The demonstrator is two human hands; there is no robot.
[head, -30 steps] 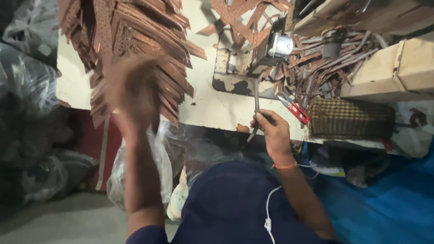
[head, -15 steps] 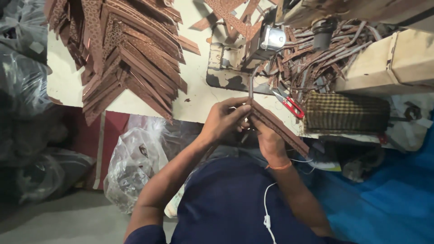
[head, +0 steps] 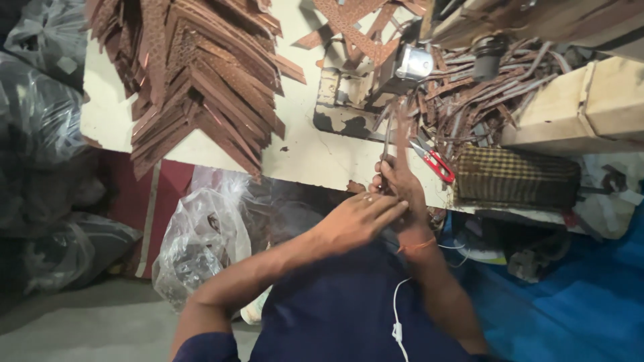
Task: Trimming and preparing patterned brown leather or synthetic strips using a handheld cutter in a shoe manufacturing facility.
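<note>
Both hands meet at the worktop (head: 302, 161) front edge. Right hand (head: 401, 184) is clamped on a narrow brown strip (head: 402, 131) w/ a thin metal tool (head: 388, 137) beside it, both pointing up toward the sewing machine (head: 376, 87). Left hand (head: 355, 218) lies flat against the right, fingers extended; can't tell if it grips anything. Red-handled snips (head: 435, 161) just beside; stacked brown strips (head: 201, 74) well apart at left.
</note>
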